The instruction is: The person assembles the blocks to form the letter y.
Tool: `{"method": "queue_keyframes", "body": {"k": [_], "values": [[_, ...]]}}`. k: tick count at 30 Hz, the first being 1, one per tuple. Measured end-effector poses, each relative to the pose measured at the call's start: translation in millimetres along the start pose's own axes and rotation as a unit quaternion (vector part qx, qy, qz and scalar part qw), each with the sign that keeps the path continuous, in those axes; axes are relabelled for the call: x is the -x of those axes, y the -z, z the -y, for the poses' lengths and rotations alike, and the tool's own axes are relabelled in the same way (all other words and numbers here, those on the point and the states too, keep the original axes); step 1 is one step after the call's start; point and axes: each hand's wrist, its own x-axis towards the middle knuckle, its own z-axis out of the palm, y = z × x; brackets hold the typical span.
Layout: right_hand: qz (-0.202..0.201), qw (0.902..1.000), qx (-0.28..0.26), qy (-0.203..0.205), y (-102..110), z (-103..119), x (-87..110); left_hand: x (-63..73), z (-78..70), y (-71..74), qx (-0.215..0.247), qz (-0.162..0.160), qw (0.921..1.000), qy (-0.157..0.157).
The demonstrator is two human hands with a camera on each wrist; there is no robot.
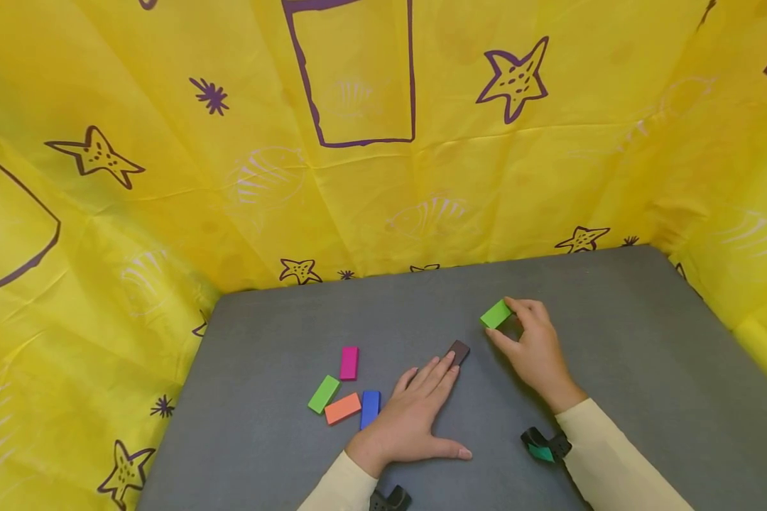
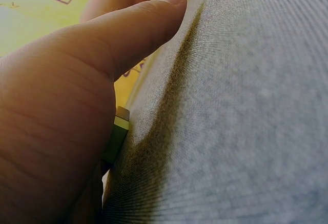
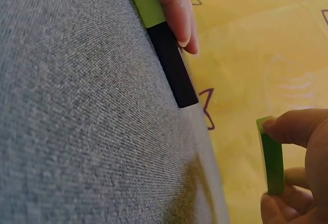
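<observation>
My right hand [image 1: 537,348] pinches a green block [image 1: 496,314] by its two ends, between thumb and fingers. In the right wrist view this green block [image 3: 272,157] stands out against the yellow cloth. My left hand [image 1: 415,426] lies palm down with straight fingers, its fingertips on a dark brown block [image 1: 460,351]. Against that dark block [image 3: 173,65] sits a light green block [image 3: 147,3], beside the left fingers in the right wrist view; the hand hides it from the head view. A blue block [image 1: 370,408] lies partly behind the left hand.
Left of my left hand lie a pink block [image 1: 349,363], another green block [image 1: 324,394] and an orange block [image 1: 343,409]. They lie on a grey table [image 1: 256,454]. Yellow printed cloth [image 1: 371,213] hangs around its back and sides.
</observation>
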Motion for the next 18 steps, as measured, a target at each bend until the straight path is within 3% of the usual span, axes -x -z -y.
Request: {"method": "queue_keyframes", "body": {"k": [13, 18], "values": [[0.025, 0.9996, -0.007, -0.010, -17, -8, -7.1, -0.8, 1.4, -2.1, 0.002, 0.001, 1.0000, 0.000], [0.065, 0.9977, -0.008, -0.018, -22, -11, -9.2, -1.0, 3.4, -3.3, 0.007, 0.002, 1.0000, 0.000]]}}
